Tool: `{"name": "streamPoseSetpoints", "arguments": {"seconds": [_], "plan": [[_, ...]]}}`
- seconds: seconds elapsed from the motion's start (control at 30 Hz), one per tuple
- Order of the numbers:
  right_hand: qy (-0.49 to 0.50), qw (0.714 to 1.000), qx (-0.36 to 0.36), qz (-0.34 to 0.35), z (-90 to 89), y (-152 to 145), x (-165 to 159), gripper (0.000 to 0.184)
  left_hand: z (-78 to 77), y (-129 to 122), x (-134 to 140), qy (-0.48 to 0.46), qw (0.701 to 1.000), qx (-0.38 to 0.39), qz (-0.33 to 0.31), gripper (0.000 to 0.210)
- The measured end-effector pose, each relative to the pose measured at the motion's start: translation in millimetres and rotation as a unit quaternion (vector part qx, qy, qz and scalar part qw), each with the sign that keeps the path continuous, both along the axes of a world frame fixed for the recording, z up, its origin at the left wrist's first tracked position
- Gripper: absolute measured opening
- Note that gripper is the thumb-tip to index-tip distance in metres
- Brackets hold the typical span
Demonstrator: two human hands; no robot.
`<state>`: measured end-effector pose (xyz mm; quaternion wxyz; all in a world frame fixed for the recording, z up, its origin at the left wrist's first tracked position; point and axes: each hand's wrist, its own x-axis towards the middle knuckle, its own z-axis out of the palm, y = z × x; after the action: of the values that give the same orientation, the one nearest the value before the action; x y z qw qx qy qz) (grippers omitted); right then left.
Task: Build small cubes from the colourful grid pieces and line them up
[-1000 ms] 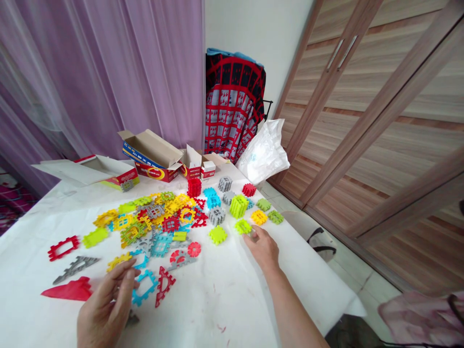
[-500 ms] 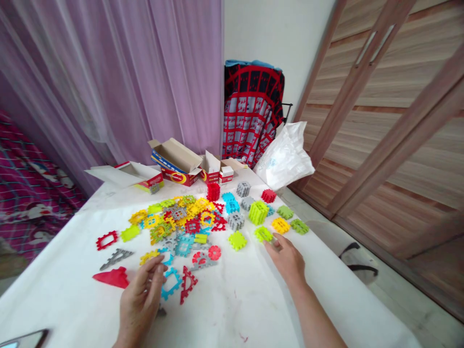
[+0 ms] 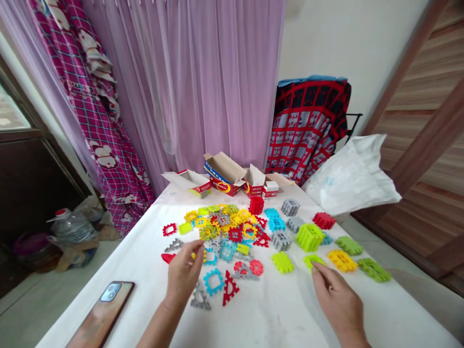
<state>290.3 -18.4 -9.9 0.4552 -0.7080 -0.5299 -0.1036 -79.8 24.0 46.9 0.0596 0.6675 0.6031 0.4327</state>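
My right hand (image 3: 337,299) is at the right of the table, with thumb and fingers closed on the edge of a lime-green interlocking plastic piece (image 3: 312,261). Beside it lie another lime-green piece (image 3: 282,262), a thick lime-green stack (image 3: 310,237) and a yellow stack (image 3: 341,261). Over the left part of the table, my left hand (image 3: 184,270) is half curled, thumb and fingers apart, with nothing visible in it. Near that hand are a blue square frame (image 3: 213,282), a red triangle (image 3: 229,288) and a grey triangle (image 3: 200,297). Its fingers partly cover a yellow piece.
A mixed pile of plastic pieces (image 3: 224,220) covers the middle of the white table. Grey stacks (image 3: 281,240) and a red stack (image 3: 324,220) stand to its right. Opened boxes (image 3: 224,175) line the back, a white bag (image 3: 351,176) the right edge. A phone (image 3: 103,314) lies front left.
The view has swung left, bringing the whole phone and the floor at left into sight. My right hand stays at the same lime-green piece; my left hand stays near the loose pieces.
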Motion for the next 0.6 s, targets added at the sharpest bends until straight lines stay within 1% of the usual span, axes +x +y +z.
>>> {"name": "streamPoseSetpoints", "arguments": {"seconds": [0.03, 0.07, 0.1, 0.17, 0.2, 0.27, 0.37, 0.47, 0.6], "plan": [[-0.008, 1.000, 0.014, 0.026, 0.5, 1, -7, 0.042, 9.2, 9, -10, 0.054, 0.998, -0.035, 0.024, 0.030], [-0.011, 0.998, 0.021, 0.050, 0.6, 2, -13, 0.041, 18.5, 19, -20, 0.123, 0.988, -0.082, 0.050, 0.031], [-0.011, 0.997, 0.024, 0.071, 0.3, 2, -17, 0.039, 27.2, 29, -31, 0.202, 0.967, -0.138, 0.069, 0.032], [-0.006, 0.995, 0.018, 0.103, -1.3, 3, -23, 0.037, 39.8, 48, -48, 0.245, 0.951, -0.176, 0.073, 0.029], [-0.001, 0.994, 0.014, 0.113, -2.5, 3, -25, 0.036, 43.1, 56, -54, 0.261, 0.942, -0.195, 0.076, 0.027], [0.010, 0.992, 0.006, 0.125, -5.6, 3, -25, 0.036, 43.8, 70, -62, 0.282, 0.930, -0.222, 0.080, 0.024], [0.020, 0.992, 0.002, 0.126, -9.3, 1, -22, 0.035, 36.8, 83, -63, 0.307, 0.914, -0.251, 0.081, 0.021], [0.029, 0.992, 0.008, 0.123, -8.9, -1, -21, 0.033, 31.5, 90, -59, 0.326, 0.902, -0.273, 0.077, 0.018], [0.047, 0.989, 0.012, 0.142, -2.4, -3, -25, 0.031, 33.6, 95, -57, 0.351, 0.890, -0.283, 0.063, 0.020]]}}
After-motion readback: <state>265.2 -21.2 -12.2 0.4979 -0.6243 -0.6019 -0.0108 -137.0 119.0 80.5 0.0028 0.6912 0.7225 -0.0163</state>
